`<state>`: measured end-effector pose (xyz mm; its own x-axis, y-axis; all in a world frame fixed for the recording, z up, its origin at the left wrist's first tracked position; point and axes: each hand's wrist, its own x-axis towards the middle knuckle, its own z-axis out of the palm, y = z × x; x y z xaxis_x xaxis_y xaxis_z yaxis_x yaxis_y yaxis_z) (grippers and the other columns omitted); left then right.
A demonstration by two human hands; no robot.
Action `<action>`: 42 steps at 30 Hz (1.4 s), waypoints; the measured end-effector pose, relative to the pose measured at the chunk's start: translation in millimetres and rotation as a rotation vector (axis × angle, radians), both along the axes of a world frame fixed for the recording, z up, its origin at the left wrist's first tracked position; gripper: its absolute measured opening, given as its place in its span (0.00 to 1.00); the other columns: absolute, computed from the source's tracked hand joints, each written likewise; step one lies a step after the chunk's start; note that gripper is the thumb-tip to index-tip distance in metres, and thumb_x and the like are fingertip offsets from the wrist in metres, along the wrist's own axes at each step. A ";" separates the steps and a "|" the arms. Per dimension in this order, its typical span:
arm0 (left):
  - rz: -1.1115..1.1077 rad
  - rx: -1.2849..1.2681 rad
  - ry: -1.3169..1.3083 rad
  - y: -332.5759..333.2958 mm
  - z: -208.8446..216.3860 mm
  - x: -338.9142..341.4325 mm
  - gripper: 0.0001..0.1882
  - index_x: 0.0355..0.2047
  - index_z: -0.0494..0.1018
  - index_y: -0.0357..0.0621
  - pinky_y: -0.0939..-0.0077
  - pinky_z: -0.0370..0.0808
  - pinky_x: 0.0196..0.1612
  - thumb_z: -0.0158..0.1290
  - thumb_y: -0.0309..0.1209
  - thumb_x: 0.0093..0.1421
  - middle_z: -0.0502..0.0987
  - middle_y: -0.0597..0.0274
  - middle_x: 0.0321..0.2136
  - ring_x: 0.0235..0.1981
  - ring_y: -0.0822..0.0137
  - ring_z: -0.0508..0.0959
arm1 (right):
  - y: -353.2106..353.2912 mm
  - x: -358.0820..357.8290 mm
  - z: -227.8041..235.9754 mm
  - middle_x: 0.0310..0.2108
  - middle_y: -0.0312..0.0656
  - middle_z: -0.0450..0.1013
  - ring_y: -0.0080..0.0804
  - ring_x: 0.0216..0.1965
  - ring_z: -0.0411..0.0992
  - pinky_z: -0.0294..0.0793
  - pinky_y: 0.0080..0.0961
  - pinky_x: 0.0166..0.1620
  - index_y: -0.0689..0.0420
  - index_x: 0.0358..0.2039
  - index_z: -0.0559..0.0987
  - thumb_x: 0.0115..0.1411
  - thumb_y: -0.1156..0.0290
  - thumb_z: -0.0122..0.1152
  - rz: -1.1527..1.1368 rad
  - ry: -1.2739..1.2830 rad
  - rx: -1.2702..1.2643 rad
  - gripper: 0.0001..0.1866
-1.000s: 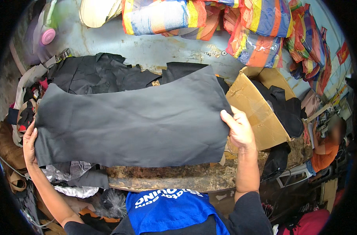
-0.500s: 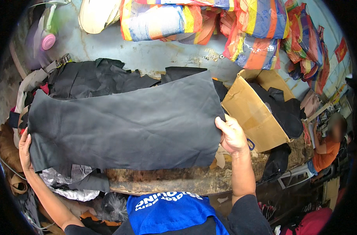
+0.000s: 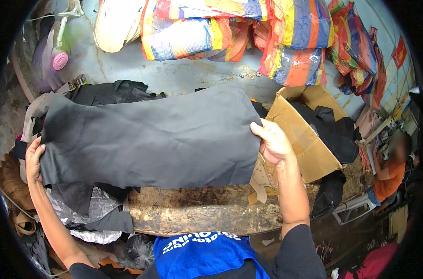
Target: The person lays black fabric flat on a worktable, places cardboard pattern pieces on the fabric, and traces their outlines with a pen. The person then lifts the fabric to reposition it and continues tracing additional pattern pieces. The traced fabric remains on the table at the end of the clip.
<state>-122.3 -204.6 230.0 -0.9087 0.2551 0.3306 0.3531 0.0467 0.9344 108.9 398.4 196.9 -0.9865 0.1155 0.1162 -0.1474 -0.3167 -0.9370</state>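
Note:
A wide sheet of black leather-like material [image 3: 151, 139] is stretched between my hands above the wooden bench [image 3: 197, 214]. My left hand [image 3: 35, 158] grips its left edge, the thumb on the near face and the fingers partly behind. At the right edge, my right hand [image 3: 274, 139] pinches the sheet with the thumb in front; its other fingers are mostly behind. Faint creases run across the sheet's surface. Behind its upper edge lies a pile of black material pieces [image 3: 109, 93], partly covered.
An open cardboard box [image 3: 302, 139] holding black pieces stands right of my right hand. Striped mesh bags [image 3: 295, 46] hang or lie along the blue wall. Clear plastic [image 3: 100, 204] and dark scraps sit at lower left. A person in orange [image 3: 390, 179] is at far right.
Both hands have moved the sheet slightly upward in the picture, showing more of the bench and beige scraps below it. The grip on both edges stays the same.

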 end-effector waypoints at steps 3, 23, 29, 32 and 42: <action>0.039 -0.059 -0.016 9.7 -1.6 -7.4 0.18 0.45 0.72 0.34 0.84 0.72 0.42 0.47 0.19 0.52 0.78 0.63 0.36 0.33 0.75 0.77 | 10.0 -2.3 1.1 0.47 0.44 0.72 0.26 0.43 0.73 0.73 0.26 0.47 0.67 0.51 0.69 0.63 0.69 0.52 0.002 0.013 0.008 0.19; 0.088 -0.449 0.354 -27.6 -152.4 12.8 0.10 0.26 0.75 0.41 0.67 0.63 0.55 0.47 0.15 0.48 0.76 0.56 0.43 0.46 0.62 0.72 | 19.9 79.8 -123.8 0.46 0.38 0.75 0.44 0.53 0.66 0.63 0.40 0.57 0.50 0.34 0.83 0.38 0.82 0.50 -0.068 0.197 1.120 0.22; 0.281 -0.796 0.231 6.3 -208.3 65.2 0.08 0.20 0.74 0.36 0.71 0.65 0.51 0.46 0.14 0.41 0.79 0.55 0.38 0.44 0.60 0.72 | -19.5 103.8 -221.1 0.47 0.31 0.75 0.41 0.56 0.64 0.58 0.41 0.56 0.46 0.32 0.83 0.41 0.80 0.58 -0.205 0.059 1.371 0.18; 0.284 -0.821 0.224 12.6 -201.1 67.6 0.08 0.20 0.74 0.36 0.70 0.65 0.52 0.47 0.14 0.41 0.79 0.55 0.38 0.45 0.60 0.72 | -19.9 105.4 -226.4 0.47 0.32 0.75 0.42 0.56 0.64 0.58 0.42 0.56 0.47 0.33 0.83 0.41 0.80 0.58 -0.211 0.047 1.378 0.17; 0.192 -0.810 0.145 13.1 -197.6 76.2 0.16 0.33 0.77 0.38 0.68 0.60 0.58 0.46 0.15 0.44 0.76 0.57 0.45 0.52 0.59 0.69 | -20.7 107.9 -227.9 0.49 0.32 0.73 0.43 0.58 0.61 0.54 0.50 0.59 0.46 0.35 0.83 0.44 0.77 0.58 -0.223 -0.016 1.314 0.16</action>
<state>-46.1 -191.6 32.5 -0.9230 0.3092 0.2290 0.3847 0.7542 0.5321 216.8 377.7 -31.0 -0.9637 0.0854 0.2531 -0.0637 0.8467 -0.5283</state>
